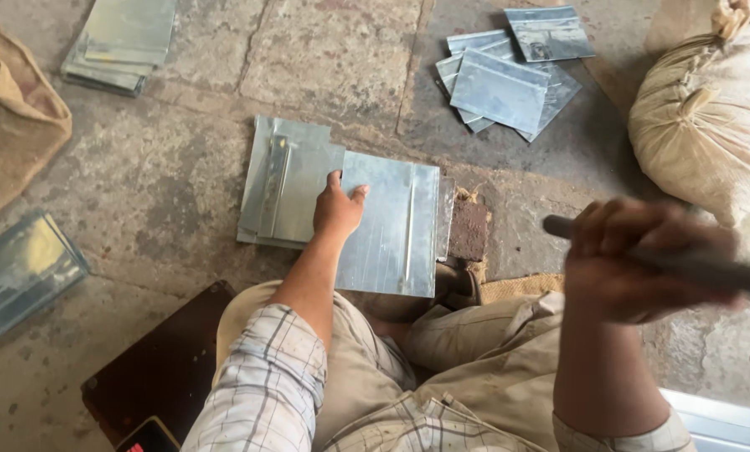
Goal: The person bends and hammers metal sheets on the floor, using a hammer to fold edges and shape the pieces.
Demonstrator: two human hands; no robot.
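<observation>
Two bare hands are at work over a rough stone floor (182, 176). The left hand (338, 208) lies flat and open on a shiny metal sheet (391, 226), pressing it down near its left edge. This sheet sits on the floor right in front of the person's knees. It has a raised fold line running down its right part. Its left edge lies just over a second metal sheet (283, 180), which rests on a few more sheets below it.

The right hand (634, 259) is closed tight around a dark metal rod (701, 266). The hand is up in the air, off to the right of the sheet, and it looks blurry. The rod sticks out on both sides of the fist.

A brown block (469, 230) lies just beside the right edge of the top sheet. Farther back, a loose pile of metal sheets (509, 79) is spread on the floor. Another neat stack of sheets (122, 42) sits at the far left. A big tied sack (710, 117) stands at the right. A brown cloth bag (15, 117) lies at the left edge. A dark board (161, 368) lies beside the person's left leg.
</observation>
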